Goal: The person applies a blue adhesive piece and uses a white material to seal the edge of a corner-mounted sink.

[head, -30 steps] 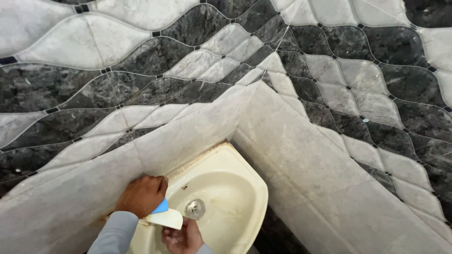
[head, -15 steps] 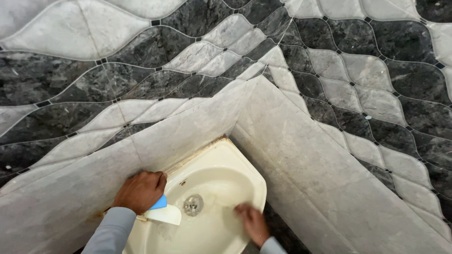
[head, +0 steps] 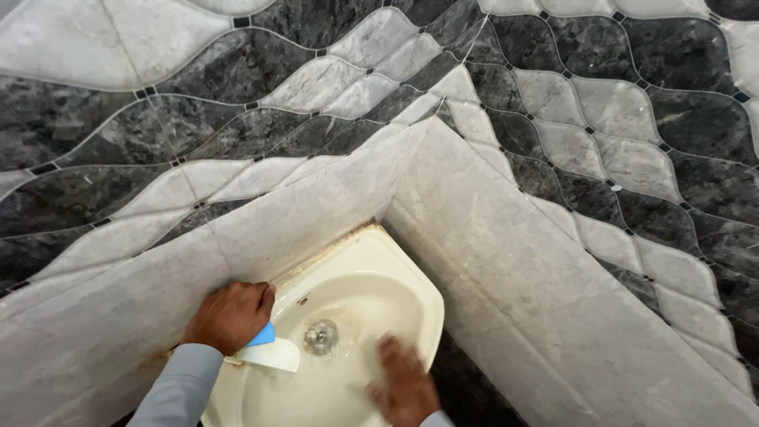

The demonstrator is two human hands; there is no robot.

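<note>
Cream porcelain fills the lower middle of the view: a small corner sink (head: 411,296) wedged where two tiled walls meet. Its round metal drain (head: 321,336) sits at the bottom of the bowl, and a small hole shows in the bowl's back wall just above it. A brownish line of grime runs along the sink's rim where it meets the pale marble band (head: 506,237) that skirts both walls.

At the sink's left edge, the left hand (head: 231,316) is closed over the top of a white tap (head: 273,356) with a blue part (head: 262,335) showing under the fingers; the spout points out over the bowl toward the drain. A grey sleeve (head: 178,391) covers that arm.

Inside the bowl, to the right of the drain, the right hand (head: 405,383) lies spread with the fingers open and flat toward the porcelain. It is blurred, so I cannot tell whether the palm presses on the surface, and it holds nothing that shows.

Above the marble band, the walls carry wavy tiles (head: 198,103) in dark grey and light grey, with small black squares at their joints.
</note>
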